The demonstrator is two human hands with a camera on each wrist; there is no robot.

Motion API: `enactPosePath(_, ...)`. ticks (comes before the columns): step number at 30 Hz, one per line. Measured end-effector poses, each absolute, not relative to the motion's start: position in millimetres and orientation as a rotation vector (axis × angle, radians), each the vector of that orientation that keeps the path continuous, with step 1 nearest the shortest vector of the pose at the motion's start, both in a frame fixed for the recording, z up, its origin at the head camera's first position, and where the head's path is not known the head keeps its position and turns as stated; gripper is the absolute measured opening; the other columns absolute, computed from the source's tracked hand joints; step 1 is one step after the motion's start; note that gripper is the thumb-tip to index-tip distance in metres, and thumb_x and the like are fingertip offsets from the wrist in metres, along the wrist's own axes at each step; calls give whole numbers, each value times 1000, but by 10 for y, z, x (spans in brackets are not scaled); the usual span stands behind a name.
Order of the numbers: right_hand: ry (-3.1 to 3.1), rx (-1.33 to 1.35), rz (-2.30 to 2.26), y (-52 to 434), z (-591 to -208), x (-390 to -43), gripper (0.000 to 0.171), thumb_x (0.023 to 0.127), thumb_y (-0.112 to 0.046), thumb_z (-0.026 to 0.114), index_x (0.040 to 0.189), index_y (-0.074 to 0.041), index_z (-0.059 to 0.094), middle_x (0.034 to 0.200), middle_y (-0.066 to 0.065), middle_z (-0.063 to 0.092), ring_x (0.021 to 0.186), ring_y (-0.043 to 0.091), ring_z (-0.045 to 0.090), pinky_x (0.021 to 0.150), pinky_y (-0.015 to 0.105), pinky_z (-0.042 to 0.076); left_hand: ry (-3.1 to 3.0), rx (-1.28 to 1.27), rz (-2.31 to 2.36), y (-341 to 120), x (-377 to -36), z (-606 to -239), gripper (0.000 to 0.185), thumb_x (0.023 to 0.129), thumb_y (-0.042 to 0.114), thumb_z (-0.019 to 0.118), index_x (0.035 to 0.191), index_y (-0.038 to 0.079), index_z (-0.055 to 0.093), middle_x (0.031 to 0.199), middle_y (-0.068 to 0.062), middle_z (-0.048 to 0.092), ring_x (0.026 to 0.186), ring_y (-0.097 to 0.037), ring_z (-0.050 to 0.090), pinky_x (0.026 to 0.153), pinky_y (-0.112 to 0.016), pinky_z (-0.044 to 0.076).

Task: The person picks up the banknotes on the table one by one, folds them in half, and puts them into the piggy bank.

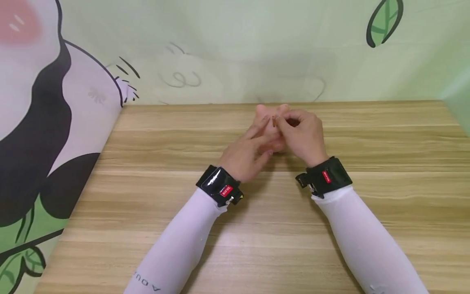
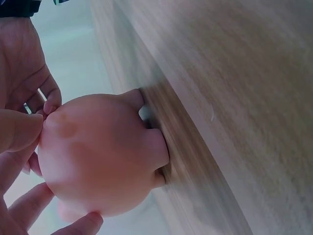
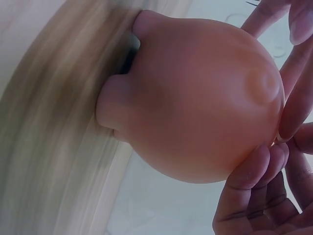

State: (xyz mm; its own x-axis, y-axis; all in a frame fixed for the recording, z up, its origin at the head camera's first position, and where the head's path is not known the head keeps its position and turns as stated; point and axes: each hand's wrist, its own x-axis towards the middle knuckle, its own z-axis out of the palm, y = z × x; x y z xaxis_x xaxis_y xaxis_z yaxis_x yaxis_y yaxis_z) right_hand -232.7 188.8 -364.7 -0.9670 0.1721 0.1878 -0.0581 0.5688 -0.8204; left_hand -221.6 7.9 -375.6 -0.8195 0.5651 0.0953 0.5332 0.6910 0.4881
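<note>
A round pink piggy bank (image 1: 269, 111) stands on its short legs near the table's back edge. In the left wrist view, the piggy bank (image 2: 98, 156) shows its smooth body. My left hand (image 1: 242, 157) rests on it, fingers spread and fairly straight over the top and near side. From the right, my right hand (image 1: 302, 134) brings thumb and forefinger together at its top, beside a narrow reddish-brown slot (image 1: 273, 121). In the right wrist view, those fingertips (image 3: 254, 164) pinch right at the surface; I cannot tell what the small thing between them is.
The wood-grain table (image 1: 257, 245) spreads out in front of and beside the piggy bank. Behind it rises a pale green backdrop (image 1: 238, 49) with cartoon drawings, including a large black-and-white figure (image 1: 88, 90) on the left. Both wrists wear black bands over white sleeves.
</note>
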Motion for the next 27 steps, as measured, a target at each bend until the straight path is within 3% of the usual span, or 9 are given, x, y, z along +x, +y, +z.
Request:
enactPosePath(9, -2545, -98, 1376, 1826, -3676, -2337, 25, 98, -30, 68, 90, -9, 81, 90, 10, 77, 84, 16, 63, 72, 27, 48, 2797, 889, 834, 21, -2244, -3776, 52, 105, 29, 61, 155, 32, 47, 174, 11, 14, 144, -29, 52, 101, -42, 58)
enactPosePath(11, -2539, -101, 1395, 1814, -3693, -2345, 24, 97, -29, 70, 91, -10, 81, 91, 9, 77, 85, 16, 64, 72, 28, 48, 2792, 882, 849, 0, -2253, -3779, 50, 105, 29, 61, 153, 32, 50, 174, 11, 15, 122, -25, 68, 89, -38, 61)
enactPosePath(13, -2535, -101, 1417, 1804, -3695, -2349, 23, 97, -29, 70, 92, -11, 81, 92, 8, 77, 85, 15, 64, 71, 28, 49, 2786, 877, 855, -18, -2262, -3777, 48, 105, 30, 61, 152, 31, 52, 174, 11, 15, 89, -18, 74, 74, -31, 59)
enactPosePath(15, -2539, -100, 1429, 1802, -3697, -2354, 23, 97, -30, 70, 93, -11, 81, 92, 8, 77, 86, 16, 64, 71, 28, 49, 2781, 880, 850, -30, -2269, -3772, 47, 105, 29, 60, 152, 31, 52, 174, 10, 15, 61, -13, 62, 62, -28, 55)
enactPosePath(17, -2547, -104, 1441, 1804, -3697, -2358, 23, 98, -31, 70, 93, -11, 82, 92, 8, 77, 85, 15, 63, 70, 28, 49, 2778, 883, 845, -39, -2271, -3765, 47, 105, 29, 60, 152, 30, 52, 174, 9, 16, 52, -12, 52, 62, -28, 54)
enactPosePath(19, -2563, -105, 1440, 1817, -3693, -2363, 24, 98, -32, 69, 93, -11, 81, 93, 8, 77, 85, 15, 63, 70, 28, 48, 2785, 900, 840, -41, -2270, -3765, 46, 105, 30, 60, 150, 31, 53, 174, 7, 17, 54, -14, 55, 72, -31, 57)
enactPosePath(22, -2602, -84, 1434, 1847, -3669, -2366, 26, 99, -33, 67, 94, -12, 81, 93, 8, 76, 86, 16, 63, 71, 28, 49, 2796, 920, 847, -36, -2276, -3771, 44, 105, 30, 61, 149, 31, 56, 174, 5, 18, 93, -22, 73, 99, -39, 57)
enactPosePath(25, -2644, -18, 1419, 1883, -3604, -2354, 27, 101, -35, 64, 106, -13, 80, 100, 9, 76, 93, 20, 65, 77, 30, 51, 2794, 917, 895, -49, -2287, -3753, 45, 104, 29, 62, 149, 29, 57, 174, -1, 20, 136, -30, 59, 111, -44, 51)
enactPosePath(27, -2664, 18, 1411, 1908, -3546, -2335, 29, 102, -35, 64, 116, -14, 78, 108, 9, 76, 99, 23, 66, 82, 34, 53, 2805, 901, 937, -82, -2295, -3713, 46, 104, 28, 62, 150, 26, 57, 173, -6, 23, 149, -33, 45, 117, -48, 45)
